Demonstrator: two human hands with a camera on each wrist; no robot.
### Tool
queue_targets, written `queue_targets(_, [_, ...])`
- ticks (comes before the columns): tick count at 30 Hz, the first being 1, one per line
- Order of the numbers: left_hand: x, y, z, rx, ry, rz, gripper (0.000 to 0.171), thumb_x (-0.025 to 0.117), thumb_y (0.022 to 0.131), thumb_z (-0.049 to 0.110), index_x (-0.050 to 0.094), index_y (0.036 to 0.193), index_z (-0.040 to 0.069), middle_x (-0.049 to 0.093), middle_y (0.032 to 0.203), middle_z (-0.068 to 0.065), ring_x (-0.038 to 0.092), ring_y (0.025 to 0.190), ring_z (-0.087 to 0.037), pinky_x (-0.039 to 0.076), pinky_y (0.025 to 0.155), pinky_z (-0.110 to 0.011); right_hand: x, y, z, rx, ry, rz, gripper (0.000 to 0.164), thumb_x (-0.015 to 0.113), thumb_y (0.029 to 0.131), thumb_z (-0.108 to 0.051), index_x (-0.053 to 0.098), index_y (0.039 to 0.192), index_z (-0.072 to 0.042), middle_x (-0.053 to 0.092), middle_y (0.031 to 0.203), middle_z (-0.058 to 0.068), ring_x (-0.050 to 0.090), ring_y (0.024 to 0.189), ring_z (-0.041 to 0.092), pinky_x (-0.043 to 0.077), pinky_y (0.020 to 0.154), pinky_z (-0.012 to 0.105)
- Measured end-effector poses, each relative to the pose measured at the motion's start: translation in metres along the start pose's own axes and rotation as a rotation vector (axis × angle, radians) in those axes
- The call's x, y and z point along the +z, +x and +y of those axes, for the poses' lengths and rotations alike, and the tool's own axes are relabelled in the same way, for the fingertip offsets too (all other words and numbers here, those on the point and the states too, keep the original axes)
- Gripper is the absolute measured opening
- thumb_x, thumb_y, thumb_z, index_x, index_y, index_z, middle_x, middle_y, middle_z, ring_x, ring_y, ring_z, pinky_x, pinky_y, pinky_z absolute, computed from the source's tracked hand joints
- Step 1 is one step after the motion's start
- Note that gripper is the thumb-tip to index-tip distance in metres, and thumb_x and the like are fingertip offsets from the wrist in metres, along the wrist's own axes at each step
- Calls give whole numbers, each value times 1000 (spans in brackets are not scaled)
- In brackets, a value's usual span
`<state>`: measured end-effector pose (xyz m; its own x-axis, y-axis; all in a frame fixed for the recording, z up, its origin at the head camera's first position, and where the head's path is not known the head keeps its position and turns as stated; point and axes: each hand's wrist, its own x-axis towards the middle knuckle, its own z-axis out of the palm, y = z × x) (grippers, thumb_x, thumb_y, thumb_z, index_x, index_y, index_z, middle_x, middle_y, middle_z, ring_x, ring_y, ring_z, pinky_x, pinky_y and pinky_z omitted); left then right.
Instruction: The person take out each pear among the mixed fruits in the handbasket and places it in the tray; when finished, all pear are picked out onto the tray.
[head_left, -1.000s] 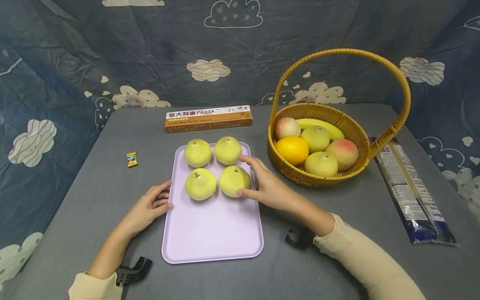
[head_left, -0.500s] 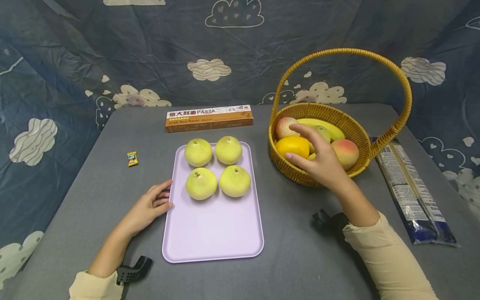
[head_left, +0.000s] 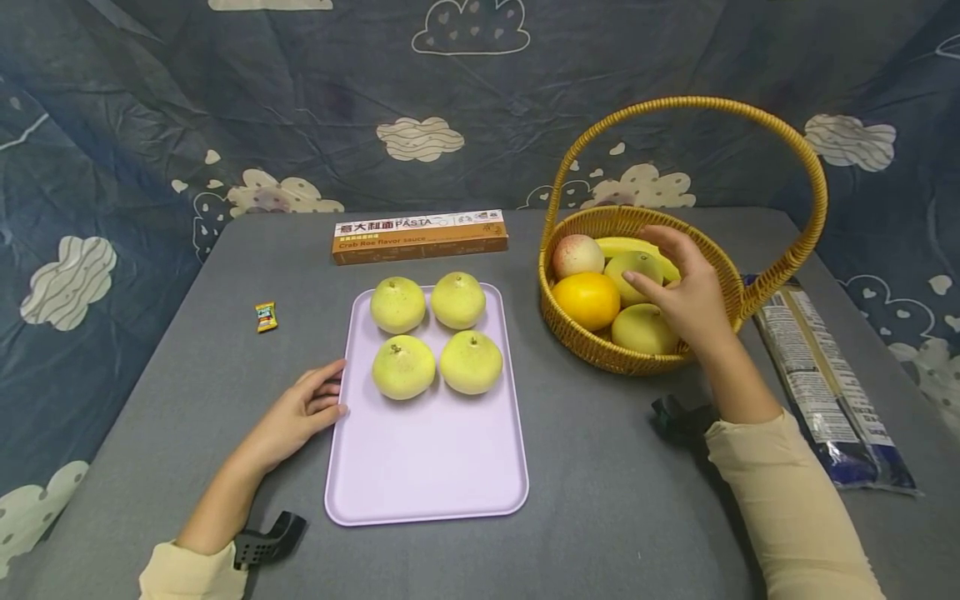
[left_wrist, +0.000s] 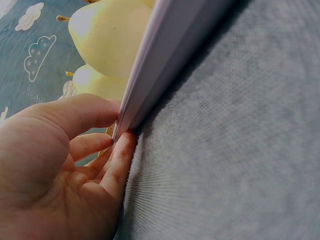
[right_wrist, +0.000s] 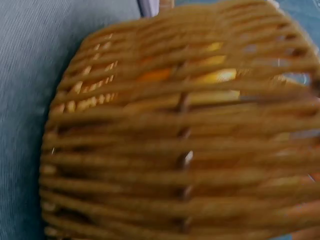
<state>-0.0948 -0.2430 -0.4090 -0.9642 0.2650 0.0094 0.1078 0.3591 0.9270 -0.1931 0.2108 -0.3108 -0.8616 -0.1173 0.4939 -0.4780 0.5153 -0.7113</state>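
My left hand (head_left: 294, 418) is at the left edge of a pale purple tray (head_left: 427, 467). In the left wrist view its thumb (left_wrist: 95, 116) lies on the tray's rim and the fingertips press against the side. Several yellow-green pears stand on the tray's far half, among them a near right pear (head_left: 471, 362). My right hand (head_left: 690, 292) is over the right side of a wicker basket (head_left: 600, 354), thumb and fingers spread and curved, holding nothing. It hides the peach there. Beside it in the basket are pears (head_left: 643, 329), an orange fruit (head_left: 587, 301), a pinkish peach (head_left: 577, 256) and a banana (head_left: 617, 246).
Behind the tray lies a pasta box (head_left: 420, 237). A small yellow packet (head_left: 266, 317) is on the left of the grey table (head_left: 585, 533). Right of the basket lies a long plastic packet (head_left: 832, 383). The basket's tall handle (head_left: 697, 102) arches above the fruit.
My right hand has left the near right pear on the tray and moved right, across to the basket's right side. My left hand has stayed at the tray's edge.
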Motion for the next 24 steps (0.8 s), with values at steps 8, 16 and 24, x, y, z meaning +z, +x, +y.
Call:
queue_targets(8, [0, 0, 0, -15, -4, -7, 59, 57, 82, -8, 30, 135, -9, 37, 121, -25, 45, 103, -19, 42, 84, -13, -6, 9, 49, 101, -53, -70, 57, 68, 80, -10, 41, 131, -3, 45, 128, 14, 37, 119, 27, 28, 103, 35])
queue_targets(16, [1, 0, 0, -13, -18, -3, 59, 57, 82, -9, 30, 135, -9, 37, 121, -25, 45, 101, -14, 42, 84, -13, -16, 16, 62, 225, -83, -237, 63, 66, 82, -25, 37, 133, -2, 39, 132, 18, 34, 120, 34, 29, 100, 49])
queue_targets(24, [0, 0, -1, -10, -21, -4, 60, 57, 82, -9, 30, 135, -9, 36, 121, -26, 45, 102, -14, 42, 85, -12, -21, 23, 74, 266, -148, -363, 66, 66, 82, -28, 34, 132, 2, 35, 132, 22, 35, 118, 41, 33, 96, 53])
